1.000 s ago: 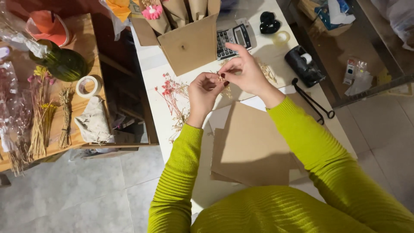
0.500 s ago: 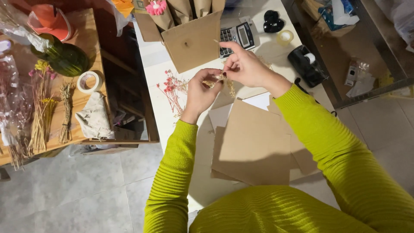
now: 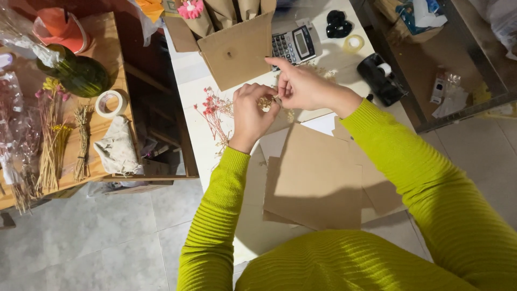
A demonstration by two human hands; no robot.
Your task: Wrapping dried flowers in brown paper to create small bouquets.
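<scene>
Nearest lie flat brown kraft paper sheets (image 3: 318, 180) on the white table (image 3: 188, 70). Just beyond them the left hand (image 3: 252, 114) and right hand (image 3: 302, 86) meet, fingertips pinched shut on a small pale dried sprig (image 3: 265, 103). Red dried flowers (image 3: 212, 110) lie left of them. Farther off stand an open cardboard box (image 3: 237, 48), a grey calculator (image 3: 293, 46) and, right, a black tape dispenser (image 3: 379, 78).

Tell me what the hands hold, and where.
Both hands, left and right, pinch a small pale dried sprig between fingertips; which part cannot be told.
</scene>
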